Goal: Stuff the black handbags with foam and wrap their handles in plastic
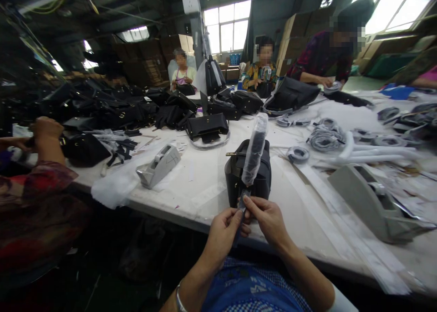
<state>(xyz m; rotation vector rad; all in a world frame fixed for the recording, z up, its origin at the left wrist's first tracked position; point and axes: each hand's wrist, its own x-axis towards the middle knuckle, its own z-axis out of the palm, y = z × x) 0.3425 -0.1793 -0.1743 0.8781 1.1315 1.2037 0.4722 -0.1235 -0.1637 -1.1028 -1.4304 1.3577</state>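
Note:
A black handbag point(232, 177) stands upright in front of me near the table edge. Its handle point(255, 152), wrapped in clear plastic, rises above it. My left hand point(221, 233) pinches a narrow dark strap point(244, 198) at the front of the bag, thumb on top. Just above, my right hand point(268, 216) grips the same strap between thumb and fingers. The strap's lower end runs down past my left fingers, partly hidden by them.
Grey tape dispensers stand to the left point(159, 166) and right point(378, 202) on the white table point(205, 193). Wrapped strap coils point(326, 134) lie at right. Black bags point(208, 125) pile up behind. A co-worker's arm point(49, 143) is at left; other people sit or stand across.

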